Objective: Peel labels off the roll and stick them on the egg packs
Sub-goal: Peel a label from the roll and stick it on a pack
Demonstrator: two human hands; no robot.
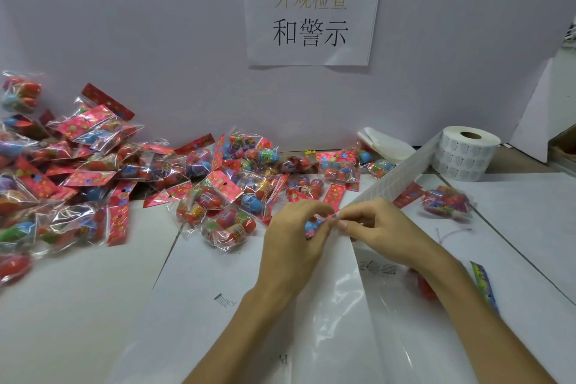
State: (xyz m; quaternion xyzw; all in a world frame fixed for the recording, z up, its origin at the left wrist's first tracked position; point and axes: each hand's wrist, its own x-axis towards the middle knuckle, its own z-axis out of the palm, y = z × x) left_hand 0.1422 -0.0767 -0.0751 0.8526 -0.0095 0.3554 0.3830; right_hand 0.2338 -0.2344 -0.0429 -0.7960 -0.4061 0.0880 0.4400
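A white label roll stands at the right rear of the table. Its backing strip runs diagonally down to my hands and on toward the table's front. My left hand holds an egg pack with curled fingers; only a blue and pink bit of the pack shows. My right hand pinches at the strip's edge, right against the left hand's fingertips. Whether a label is between the fingers is too small to tell.
A big heap of egg packs in clear bags with red headers covers the left and the middle rear. One pack lies at the right, another sits under my right forearm. A white wall with a paper sign closes the back.
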